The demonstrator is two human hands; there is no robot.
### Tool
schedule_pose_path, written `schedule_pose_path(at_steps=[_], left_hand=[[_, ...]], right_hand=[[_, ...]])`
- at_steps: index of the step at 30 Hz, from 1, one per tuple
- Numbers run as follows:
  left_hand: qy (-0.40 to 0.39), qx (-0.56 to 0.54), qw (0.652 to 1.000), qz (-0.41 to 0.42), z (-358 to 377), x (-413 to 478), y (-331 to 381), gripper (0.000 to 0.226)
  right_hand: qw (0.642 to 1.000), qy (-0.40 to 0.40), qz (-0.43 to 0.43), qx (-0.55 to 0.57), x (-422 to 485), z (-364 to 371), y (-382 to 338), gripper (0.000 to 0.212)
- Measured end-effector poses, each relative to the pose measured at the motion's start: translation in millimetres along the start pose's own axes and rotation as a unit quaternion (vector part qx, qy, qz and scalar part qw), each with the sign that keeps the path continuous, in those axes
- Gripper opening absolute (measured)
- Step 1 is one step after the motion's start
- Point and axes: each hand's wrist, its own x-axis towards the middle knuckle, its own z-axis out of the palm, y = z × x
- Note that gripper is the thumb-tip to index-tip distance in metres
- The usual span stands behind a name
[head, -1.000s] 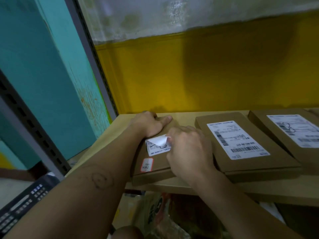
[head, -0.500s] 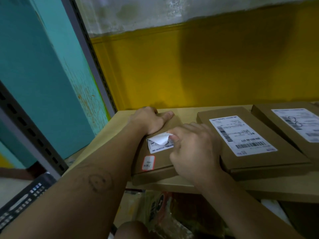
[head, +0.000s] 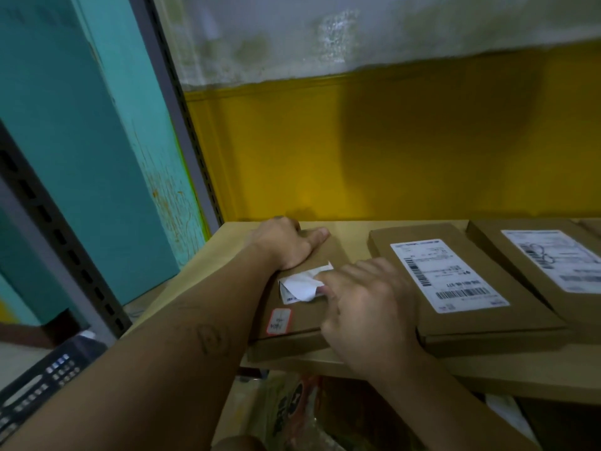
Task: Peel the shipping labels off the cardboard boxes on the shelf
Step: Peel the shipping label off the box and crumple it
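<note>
Three flat cardboard boxes lie in a row on the wooden shelf [head: 351, 227]. On the leftmost box [head: 305, 320] my left hand [head: 283, 244] presses down at the far left corner, thumb stretched along the top. A white shipping label [head: 300, 286] on that box is folded back, its blank underside up. My right hand [head: 367, 307] pinches the lifted part of the label with its fingertips. A small red-bordered sticker [head: 279, 320] sits near the box's front edge. The middle box [head: 487, 317] and the right box [head: 507, 245] each carry a full white label [head: 445, 275], [head: 559, 258].
A grey slotted shelf post [head: 182, 125] rises at the shelf's left end, with a teal wall [head: 81, 141] beside it. A yellow and white wall [head: 390, 141] backs the shelf. Bagged goods [head: 292, 411] sit below the shelf. A dark crate [head: 35, 385] is at the lower left.
More of the label's white underside shows now, as my right hand has pulled it further toward the left. My left hand stays pressed on the box.
</note>
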Motion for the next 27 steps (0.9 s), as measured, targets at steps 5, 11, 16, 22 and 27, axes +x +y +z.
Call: schedule_pose_path(at_steps=[5,11,16,22,27], left_hand=[[0.006,0.01,1.0,0.005,-1,-2,1,0.08],[0.008,0.012,1.0,0.004,-3,-6,2,0.081],[0.009,0.019,1.0,0.006,-4,-9,5,0.083],[0.015,0.014,1.0,0.017,-5,-8,4,0.083],[0.022,-0.003,1.0,0.018,-4,-8,3,0.077]], right_hand=[[0.999,0.038,0.004,0.016,-4,-2,-1,0.013],[1.0,0.017,0.005,0.013,-5,-12,-8,0.016],[1.0,0.01,-0.016,0.007,-10,-23,-9,0.018],[1.0,-0.007,-0.03,0.0,-14,-26,-3,0.018],[0.996,-0.033,-0.077,-0.013,-16,-29,5,0.023]])
